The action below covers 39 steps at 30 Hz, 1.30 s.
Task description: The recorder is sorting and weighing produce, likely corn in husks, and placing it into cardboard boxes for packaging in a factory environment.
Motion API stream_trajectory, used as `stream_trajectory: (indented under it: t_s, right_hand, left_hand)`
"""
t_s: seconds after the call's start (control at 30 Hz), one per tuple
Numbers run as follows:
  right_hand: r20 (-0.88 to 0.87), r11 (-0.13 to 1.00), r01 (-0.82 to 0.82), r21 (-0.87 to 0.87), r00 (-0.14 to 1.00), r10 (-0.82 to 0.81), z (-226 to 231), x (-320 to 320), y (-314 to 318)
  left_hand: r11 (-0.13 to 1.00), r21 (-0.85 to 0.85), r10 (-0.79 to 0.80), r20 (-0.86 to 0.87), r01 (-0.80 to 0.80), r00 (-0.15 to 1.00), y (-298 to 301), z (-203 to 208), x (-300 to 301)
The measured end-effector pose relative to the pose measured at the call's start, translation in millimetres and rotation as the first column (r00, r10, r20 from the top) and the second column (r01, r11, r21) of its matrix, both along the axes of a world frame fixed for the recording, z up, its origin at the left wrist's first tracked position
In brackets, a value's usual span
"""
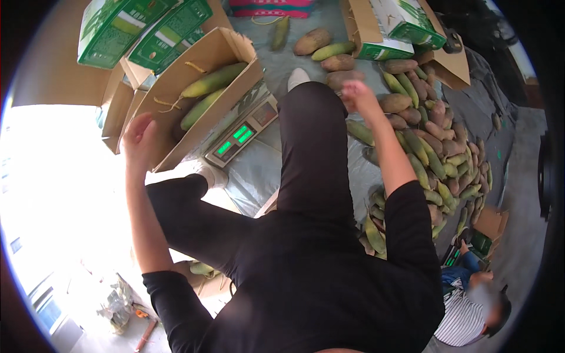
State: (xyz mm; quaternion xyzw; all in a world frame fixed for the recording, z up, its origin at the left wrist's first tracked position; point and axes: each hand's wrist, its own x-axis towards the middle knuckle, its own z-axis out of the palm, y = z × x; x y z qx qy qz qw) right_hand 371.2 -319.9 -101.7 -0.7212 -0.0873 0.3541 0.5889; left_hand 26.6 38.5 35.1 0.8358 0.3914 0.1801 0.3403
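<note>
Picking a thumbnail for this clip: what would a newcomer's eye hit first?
Probably the big heap of green and brown root vegetables, spread down the right side. Next, the scale with its bright green readouts, left of centre along the lower right side of an open cardboard box holding green vegetables. The left hand is at the box's left end.

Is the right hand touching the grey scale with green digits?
Apart: the head view shows the black-trousered leg between right hand and scale.
</note>
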Motion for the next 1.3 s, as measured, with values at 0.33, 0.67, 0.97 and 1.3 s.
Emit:
stream_trajectory:
  t_s: [0.33,0.67,0.97,1.3]
  right_hand:
    - [0.741,0.923,-0.347,-0.169,0.573,0.351,131.1,19.8,168.9]
    - [0.407,0.616,-0.242,-0.750,0.565,0.718,104.1,-28.3,222.3]
    - [0.398,0.638,-0.277,-0.718,0.588,0.704,86.7,-19.5,235.7]
    - [0.206,0.517,-0.404,-0.754,0.602,0.771,85.0,-17.6,250.4]
  left_hand:
    - [0.983,-0.009,0.168,-0.357,-0.184,0.919,81.7,-11.8,-75.3]
    - [0.928,-0.224,0.093,-0.634,-0.297,0.768,46.2,-16.4,-57.8]
    - [0.918,-0.310,0.053,-0.519,-0.246,0.853,57.6,-45.5,-81.7]
    - [0.906,-0.335,0.121,-0.381,-0.259,0.916,58.0,-52.1,-89.9]
